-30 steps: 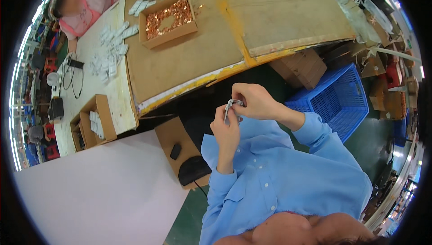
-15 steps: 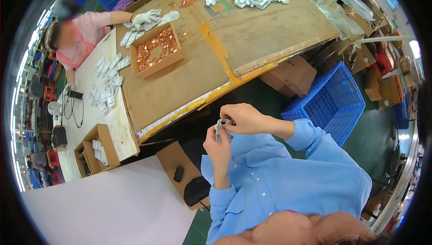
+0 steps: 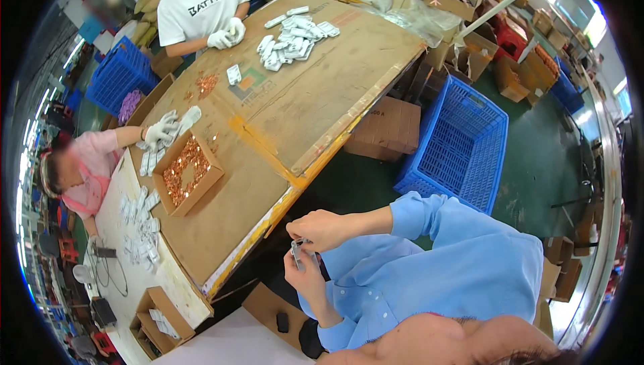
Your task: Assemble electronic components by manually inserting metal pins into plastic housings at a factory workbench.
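Note:
In front of my body, off the table's edge, my left hand (image 3: 305, 276) grips a small light grey plastic housing (image 3: 297, 255), its fingers and thumb closed round the lower part. Curled over the housing's upper end is my right hand (image 3: 320, 229), with its fingertips pressed together. What those fingertips pinch, if anything, is too small and hidden to make out. Similar white plastic housings lie in a pile (image 3: 295, 41) on the far part of the table and in another heap (image 3: 139, 227) at the left.
A cardboard box of copper-coloured metal pieces (image 3: 188, 174) stands on the cardboard-covered table (image 3: 248, 190). Two co-workers in white gloves work there: one in pink (image 3: 90, 164), one in white (image 3: 204, 9). A blue crate (image 3: 463, 143) and a brown carton (image 3: 386, 130) sit on the floor.
The view has swung to the right, so the table, boxes and heaps sit differently. The far co-worker's body now shows. Both hands stay together at the housing.

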Demonstrator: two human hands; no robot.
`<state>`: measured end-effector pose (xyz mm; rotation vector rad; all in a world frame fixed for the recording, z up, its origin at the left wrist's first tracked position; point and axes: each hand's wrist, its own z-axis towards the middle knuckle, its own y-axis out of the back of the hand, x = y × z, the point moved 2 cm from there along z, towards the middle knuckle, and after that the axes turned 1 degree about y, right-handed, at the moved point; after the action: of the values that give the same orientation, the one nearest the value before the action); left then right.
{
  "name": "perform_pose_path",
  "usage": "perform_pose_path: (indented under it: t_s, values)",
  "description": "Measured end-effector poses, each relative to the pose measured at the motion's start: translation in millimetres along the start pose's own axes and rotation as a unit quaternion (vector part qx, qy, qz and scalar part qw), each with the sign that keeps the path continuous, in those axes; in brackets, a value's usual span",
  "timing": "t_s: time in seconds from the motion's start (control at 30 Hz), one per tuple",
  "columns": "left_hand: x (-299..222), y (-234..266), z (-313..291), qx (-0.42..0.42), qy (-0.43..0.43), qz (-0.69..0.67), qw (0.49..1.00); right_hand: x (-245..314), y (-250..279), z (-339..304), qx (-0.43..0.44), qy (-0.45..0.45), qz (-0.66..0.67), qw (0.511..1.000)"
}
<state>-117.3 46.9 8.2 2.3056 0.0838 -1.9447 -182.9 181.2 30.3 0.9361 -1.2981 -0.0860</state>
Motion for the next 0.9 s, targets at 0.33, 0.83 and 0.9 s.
perform_pose_path:
  t_s: [0.33, 0.83, 0.9]
  values:
    - [-0.8, 0.2, 2.1, 0.033, 0.017, -0.004, 0.999, -0.7, 11.5, -0.3, 0.021, -0.01, 0.0, 1.0]
    - [-2.0, -7.5, 5.0, 0.039, 0.016, 0.006, 0.999, -3.1, 15.4, -2.2, 0.015, -0.004, -0.006, 1.0]
    - [0.0, -6.4, 4.7, 0.025, 0.024, -0.007, 0.999, -2.0, 15.3, -1.6, 0.022, 0.01, -0.006, 1.0]
